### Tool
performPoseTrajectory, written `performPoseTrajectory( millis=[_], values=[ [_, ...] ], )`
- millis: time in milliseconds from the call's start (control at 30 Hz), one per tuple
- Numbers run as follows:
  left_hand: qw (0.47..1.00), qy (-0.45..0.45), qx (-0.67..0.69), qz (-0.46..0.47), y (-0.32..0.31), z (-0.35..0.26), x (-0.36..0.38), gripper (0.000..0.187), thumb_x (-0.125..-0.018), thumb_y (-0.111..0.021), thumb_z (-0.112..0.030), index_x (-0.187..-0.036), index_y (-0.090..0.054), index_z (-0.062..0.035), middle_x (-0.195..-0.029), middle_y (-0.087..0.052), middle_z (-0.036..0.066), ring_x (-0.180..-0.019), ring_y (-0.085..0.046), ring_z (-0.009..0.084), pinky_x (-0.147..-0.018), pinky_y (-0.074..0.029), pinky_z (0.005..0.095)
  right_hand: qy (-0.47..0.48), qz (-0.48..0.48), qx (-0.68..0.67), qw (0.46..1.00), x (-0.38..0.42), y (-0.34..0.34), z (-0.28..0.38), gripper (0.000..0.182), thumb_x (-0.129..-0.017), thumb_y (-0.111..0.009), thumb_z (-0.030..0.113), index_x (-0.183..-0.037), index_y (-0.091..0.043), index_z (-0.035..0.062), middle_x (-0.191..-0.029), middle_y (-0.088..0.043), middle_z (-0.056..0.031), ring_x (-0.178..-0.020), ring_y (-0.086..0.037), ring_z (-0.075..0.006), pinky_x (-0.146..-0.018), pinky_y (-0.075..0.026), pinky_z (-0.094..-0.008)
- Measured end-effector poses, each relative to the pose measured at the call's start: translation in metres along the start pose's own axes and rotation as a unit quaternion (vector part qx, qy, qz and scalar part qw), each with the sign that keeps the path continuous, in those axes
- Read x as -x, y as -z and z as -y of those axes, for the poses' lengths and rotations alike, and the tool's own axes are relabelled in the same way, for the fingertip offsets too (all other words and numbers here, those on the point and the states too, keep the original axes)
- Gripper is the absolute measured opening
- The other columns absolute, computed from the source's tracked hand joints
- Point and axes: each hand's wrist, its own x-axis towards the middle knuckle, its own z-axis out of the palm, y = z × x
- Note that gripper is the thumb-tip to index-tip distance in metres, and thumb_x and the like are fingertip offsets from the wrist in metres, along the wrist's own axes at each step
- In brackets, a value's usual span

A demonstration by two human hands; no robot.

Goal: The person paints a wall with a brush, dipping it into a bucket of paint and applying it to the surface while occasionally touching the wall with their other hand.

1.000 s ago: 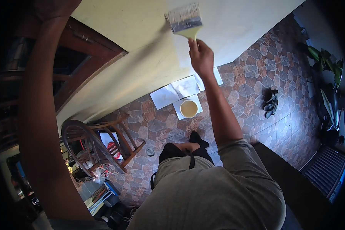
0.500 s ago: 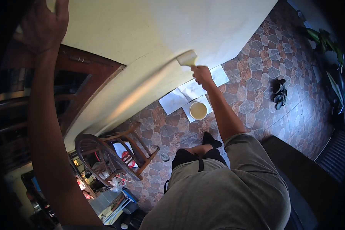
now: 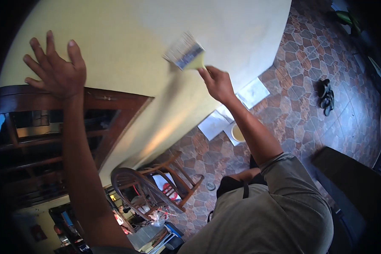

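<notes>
My right hand point(image 3: 219, 84) grips the yellow handle of a wide paintbrush point(image 3: 189, 55). Its pale bristles are against or close over the cream wall point(image 3: 127, 51), which looks whiter toward the right. Spread flat with fingers apart, my left hand point(image 3: 61, 70) rests against the wall above the brown wooden window frame point(image 3: 118, 99). Below my right forearm a tub of cream paint point(image 3: 238, 133) stands on white paper point(image 3: 214, 125) on the floor, partly hidden by the arm.
A wooden chair point(image 3: 133, 190) stands by the wall at lower left, with tools and a blue-edged box point(image 3: 173, 233) beside it. Dark sandals point(image 3: 326, 97) lie on the stone-patterned tile floor point(image 3: 300, 101) to the right. A dark bench-like piece point(image 3: 347, 182) is at lower right.
The paintbrush in my right hand has moved up and left along the wall, turning its broad side into view. My view has shifted, bringing my whole left hand into sight.
</notes>
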Motion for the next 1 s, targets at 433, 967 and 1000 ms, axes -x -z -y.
performPoseTrajectory(
  millis=[433, 967, 1000],
  values=[
    [0.999, 0.035, -0.003, 0.03, 0.0, 0.001, -0.001, 0.059, -0.096, -0.058, -0.051, -0.15, -0.048, -0.0294, -0.164, -0.037, 0.004, -0.151, -0.031, 0.0401, -0.11, -0.016, 0.0782, -0.154, 0.061, 0.034, 0.986, 0.0, 0.018, -0.019, 0.044, -0.1, -0.064, 0.039, -0.094, -0.071, -0.0037, -0.066, -0.06, -0.0055, -0.048, -0.05, -0.0111, -0.042, -0.037, -0.0305],
    [0.985, 0.067, -0.033, 0.156, 0.023, -0.006, -0.005, 0.072, -0.09, -0.06, -0.037, -0.156, -0.034, -0.0242, -0.172, -0.015, 0.007, -0.159, -0.009, 0.0352, -0.122, -0.002, 0.0701, 0.027, 0.004, 0.073, 0.997, -0.013, 0.016, -0.026, 0.046, -0.104, -0.059, 0.042, -0.097, -0.07, -0.0011, -0.058, -0.052, 0.0002, -0.042, -0.044, -0.0065, -0.038, -0.032, -0.0262],
    [0.985, 0.072, -0.043, 0.153, 0.023, -0.004, -0.006, 0.072, -0.09, -0.06, -0.037, -0.156, -0.034, -0.0242, -0.172, -0.015, 0.007, -0.159, -0.009, 0.0352, -0.122, -0.002, 0.0701, -0.041, 0.022, 0.057, 0.997, -0.006, 0.014, -0.045, 0.044, -0.104, -0.06, 0.041, -0.098, -0.07, -0.0004, -0.058, -0.052, 0.0002, -0.042, -0.045, -0.0071, -0.037, -0.032, -0.027]
  ],
)
